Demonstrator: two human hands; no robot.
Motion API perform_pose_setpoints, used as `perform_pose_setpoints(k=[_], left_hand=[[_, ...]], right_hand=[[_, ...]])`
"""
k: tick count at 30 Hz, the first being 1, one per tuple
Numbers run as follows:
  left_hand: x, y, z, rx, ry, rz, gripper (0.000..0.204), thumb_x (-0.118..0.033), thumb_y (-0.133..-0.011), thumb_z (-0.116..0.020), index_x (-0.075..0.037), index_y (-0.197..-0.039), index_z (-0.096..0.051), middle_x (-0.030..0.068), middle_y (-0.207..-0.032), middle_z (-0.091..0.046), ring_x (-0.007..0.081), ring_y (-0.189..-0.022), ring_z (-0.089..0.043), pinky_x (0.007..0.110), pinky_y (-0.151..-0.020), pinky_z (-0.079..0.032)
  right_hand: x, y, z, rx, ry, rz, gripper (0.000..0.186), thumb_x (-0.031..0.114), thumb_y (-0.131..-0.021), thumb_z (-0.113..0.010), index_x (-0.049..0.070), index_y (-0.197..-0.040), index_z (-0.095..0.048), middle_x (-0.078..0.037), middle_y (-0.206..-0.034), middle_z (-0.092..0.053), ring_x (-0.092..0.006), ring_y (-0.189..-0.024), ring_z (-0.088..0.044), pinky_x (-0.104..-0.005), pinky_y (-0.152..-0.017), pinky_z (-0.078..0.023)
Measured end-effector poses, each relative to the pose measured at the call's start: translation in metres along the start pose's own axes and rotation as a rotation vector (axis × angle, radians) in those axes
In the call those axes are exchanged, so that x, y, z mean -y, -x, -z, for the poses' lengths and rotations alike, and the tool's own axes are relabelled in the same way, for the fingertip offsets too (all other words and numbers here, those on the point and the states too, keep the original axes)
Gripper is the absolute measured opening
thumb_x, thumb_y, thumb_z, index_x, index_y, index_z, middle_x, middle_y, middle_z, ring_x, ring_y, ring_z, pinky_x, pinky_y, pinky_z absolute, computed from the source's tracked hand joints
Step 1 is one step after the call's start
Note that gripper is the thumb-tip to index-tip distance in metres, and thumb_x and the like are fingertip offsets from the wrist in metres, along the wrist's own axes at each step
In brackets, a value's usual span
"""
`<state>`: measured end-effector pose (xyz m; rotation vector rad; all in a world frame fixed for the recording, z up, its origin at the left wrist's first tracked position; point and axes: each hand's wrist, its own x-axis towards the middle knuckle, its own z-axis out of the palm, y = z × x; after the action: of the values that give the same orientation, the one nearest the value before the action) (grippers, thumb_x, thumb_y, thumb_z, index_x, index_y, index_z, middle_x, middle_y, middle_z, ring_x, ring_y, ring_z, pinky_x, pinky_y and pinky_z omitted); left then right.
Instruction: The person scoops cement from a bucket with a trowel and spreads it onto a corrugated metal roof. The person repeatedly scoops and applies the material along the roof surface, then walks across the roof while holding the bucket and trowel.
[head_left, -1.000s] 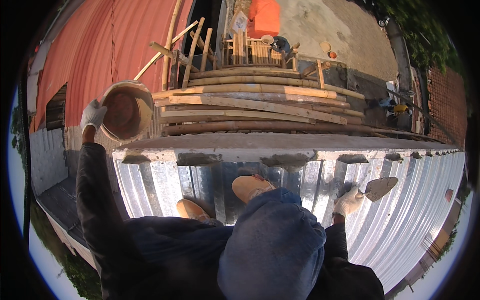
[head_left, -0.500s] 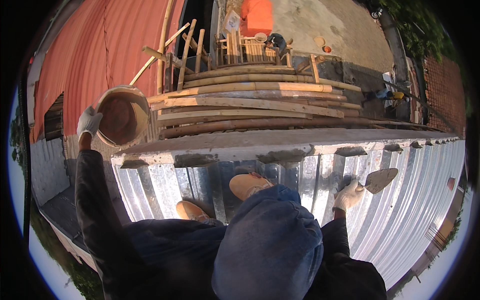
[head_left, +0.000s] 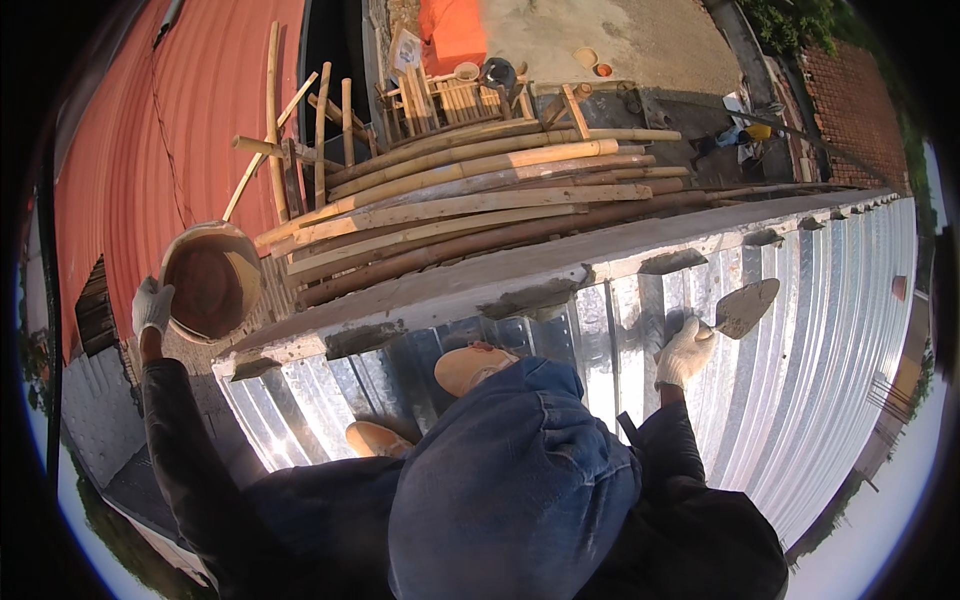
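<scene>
Shiny ribbed metal roof sheet [head_left: 820, 300], rough wood poles [head_left: 480, 190], matt cloth gloves, metal trowel [head_left: 745, 305] w/ dull blade.

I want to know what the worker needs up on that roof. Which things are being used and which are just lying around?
In use:
left hand holding the round pan
right hand holding the trowel
grey mortar along the roof edge

Lying about:
bamboo poles
orange sheet
small bowls on the ground

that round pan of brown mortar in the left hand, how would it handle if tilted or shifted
The round metal pan of brown mortar probably feels heavy for its size, since wet mix nearly fills it. Gripped only at its rim by the gloved left hand, it looks apt to tip. The mix surface looks smooth and wet, so it might slop over the rim if tilted.
</scene>
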<state>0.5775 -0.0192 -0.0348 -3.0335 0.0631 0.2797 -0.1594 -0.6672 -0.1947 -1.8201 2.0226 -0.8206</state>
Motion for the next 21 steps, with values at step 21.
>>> perform_pose_setpoints(k=[21], left_hand=[[0.021, -0.074, -0.01, -0.237, 0.772, 0.027, 0.018, -0.023, -0.098, -0.077, -0.006, -0.102, -0.075, 0.0023, -0.095, -0.075, 0.016, -0.08, -0.068, 0.034, -0.075, -0.054]], right_hand=[[0.033, 0.004, 0.002, 0.069, 0.066, -0.062, 0.034, 0.032, -0.099, -0.064, -0.001, -0.105, -0.066, -0.018, -0.093, -0.073, -0.0326, -0.09, -0.071, -0.0443, -0.088, -0.054]])
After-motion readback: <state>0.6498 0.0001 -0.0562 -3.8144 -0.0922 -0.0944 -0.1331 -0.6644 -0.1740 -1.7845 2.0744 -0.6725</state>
